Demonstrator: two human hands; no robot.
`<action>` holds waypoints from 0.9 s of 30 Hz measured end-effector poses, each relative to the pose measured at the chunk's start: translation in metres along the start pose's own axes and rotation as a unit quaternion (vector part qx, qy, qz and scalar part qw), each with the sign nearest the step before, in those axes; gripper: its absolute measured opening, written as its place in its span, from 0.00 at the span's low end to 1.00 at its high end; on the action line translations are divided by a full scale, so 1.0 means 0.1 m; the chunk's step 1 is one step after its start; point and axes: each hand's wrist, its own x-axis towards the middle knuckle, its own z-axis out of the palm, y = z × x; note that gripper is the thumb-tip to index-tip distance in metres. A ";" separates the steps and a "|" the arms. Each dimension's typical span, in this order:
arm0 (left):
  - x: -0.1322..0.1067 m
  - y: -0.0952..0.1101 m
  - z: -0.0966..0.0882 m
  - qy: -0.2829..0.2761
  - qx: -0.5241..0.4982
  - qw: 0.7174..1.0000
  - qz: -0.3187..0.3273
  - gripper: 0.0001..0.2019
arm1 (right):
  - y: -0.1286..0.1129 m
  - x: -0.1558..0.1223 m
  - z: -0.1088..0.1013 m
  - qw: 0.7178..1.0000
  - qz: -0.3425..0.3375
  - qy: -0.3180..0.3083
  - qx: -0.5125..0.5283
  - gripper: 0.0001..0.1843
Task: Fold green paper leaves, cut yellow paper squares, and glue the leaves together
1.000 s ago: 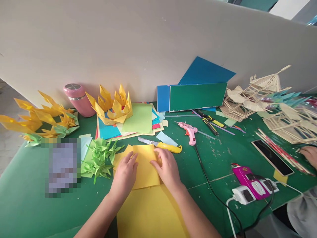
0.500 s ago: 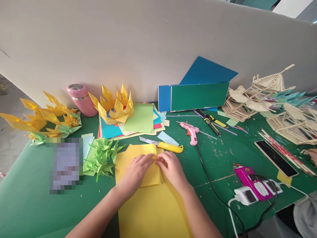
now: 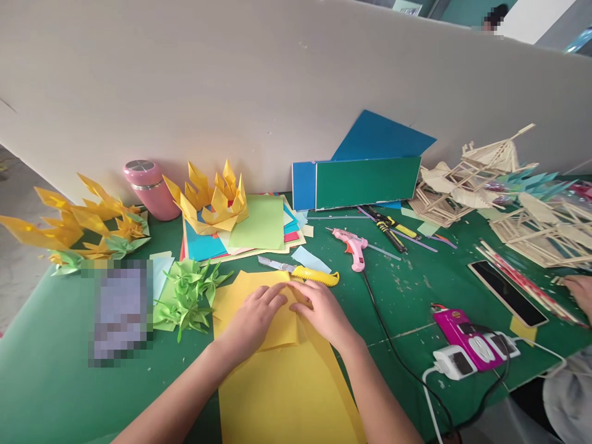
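Observation:
A folded piece of yellow paper [image 3: 282,333] lies on a larger yellow sheet [image 3: 277,394] in front of me. My left hand [image 3: 254,311] rests flat on the folded piece, fingers stretched toward its upper right corner. From the other side, my right hand [image 3: 321,311] touches the paper's right edge. Its index finger reaches to the left fingertips, and its thumb is apart, lower on the edge. Just beyond lies a yellow utility knife [image 3: 314,275], blade out. Green folded-paper flowers [image 3: 189,293] sit to the left of the paper.
A pink glue gun [image 3: 355,246] trails a cord to a magenta power strip [image 3: 467,339]. A yellow paper crown [image 3: 215,203] stands on coloured sheets, beside a pink flask [image 3: 150,188]. Stick models [image 3: 462,185] and a phone [image 3: 509,293] are at right, near another person's hand [image 3: 578,293].
My right hand has loosened from a pinch at the paper's edge; its index finger now stretches toward my left fingertips. My left hand stays on the paper. The view has shifted slightly.

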 end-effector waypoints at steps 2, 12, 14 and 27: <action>0.00 0.00 0.00 0.000 0.001 1.000 0.003 0.22 | -0.01 0.04 -0.03 1.000 0.009 -0.016 0.002 0.27; 0.01 0.01 -0.04 -0.022 -0.012 1.000 0.007 0.26 | -0.05 0.15 -0.13 0.995 0.065 -0.062 0.033 0.35; 0.01 0.01 -0.03 -0.022 -0.017 1.000 0.000 0.26 | -0.05 0.11 -0.13 0.996 0.061 -0.068 0.011 0.36; 0.00 0.10 -0.05 -0.048 -0.017 0.999 -0.016 0.24 | -0.16 -0.24 -0.25 0.979 0.019 -0.171 -0.110 0.57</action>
